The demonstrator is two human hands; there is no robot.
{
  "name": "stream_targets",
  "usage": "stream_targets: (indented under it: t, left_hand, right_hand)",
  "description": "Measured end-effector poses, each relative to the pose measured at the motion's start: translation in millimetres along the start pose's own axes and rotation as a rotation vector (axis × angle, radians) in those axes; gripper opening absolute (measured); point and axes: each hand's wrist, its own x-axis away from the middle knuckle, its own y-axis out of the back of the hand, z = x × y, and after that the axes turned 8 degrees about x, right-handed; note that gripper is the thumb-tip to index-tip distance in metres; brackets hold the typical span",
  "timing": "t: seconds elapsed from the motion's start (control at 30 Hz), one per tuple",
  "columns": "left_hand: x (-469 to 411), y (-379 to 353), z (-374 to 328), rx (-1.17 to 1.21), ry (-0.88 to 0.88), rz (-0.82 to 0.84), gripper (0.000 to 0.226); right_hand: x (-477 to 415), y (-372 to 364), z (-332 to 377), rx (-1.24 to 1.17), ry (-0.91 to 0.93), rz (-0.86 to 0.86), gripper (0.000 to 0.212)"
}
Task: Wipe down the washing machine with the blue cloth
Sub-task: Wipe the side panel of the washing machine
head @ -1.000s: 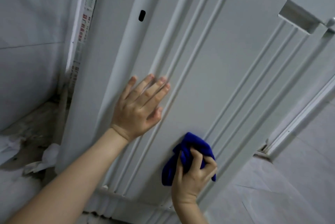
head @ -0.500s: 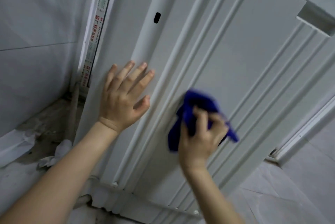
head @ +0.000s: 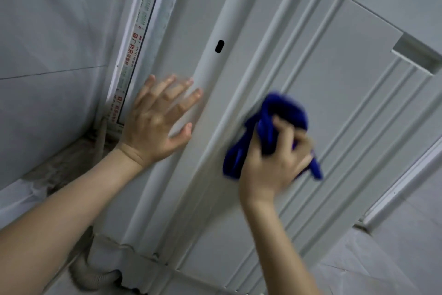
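Observation:
The white ribbed side panel of the washing machine (head: 334,60) fills most of the head view, tilted. My right hand (head: 275,163) grips a bunched blue cloth (head: 275,117) and presses it against the panel's middle ribs; the cloth is blurred by motion. My left hand (head: 157,117) lies flat on the panel's left part with fingers spread, below a small dark slot (head: 219,46).
A grey tiled wall (head: 47,55) stands at the left, with a taped pipe (head: 141,31) in the corner. A corrugated drain hose (head: 88,273) lies at the machine's base. Tiled floor (head: 382,259) shows at the lower right, beside a white door frame (head: 406,175).
My right hand has carried the blue cloth up the panel from the lower ribs. My left hand slid left toward the panel's edge. The view shifted, showing more of the base.

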Motion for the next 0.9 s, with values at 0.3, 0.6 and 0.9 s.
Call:
stream_targets:
  t: [0.3, 0.6, 0.9]
  left_hand:
    - [7.3, -0.1, 14.7, 0.108, 0.053, 0.024, 0.063]
    - [12.8, 12.2, 26.2, 0.095, 0.007, 0.058, 0.058]
    - [23.8, 22.2, 30.2, 0.115, 0.024, 0.111, 0.060]
  right_hand:
    - [-3.1, 0.1, 15.3, -0.008, 0.119, 0.059, 0.025]
    - [22.9, -4.9, 5.7, 0.042, 0.131, 0.075, 0.021]
    - [-25.3, -12.7, 44.6, 0.053, 0.200, 0.022, 0.018]
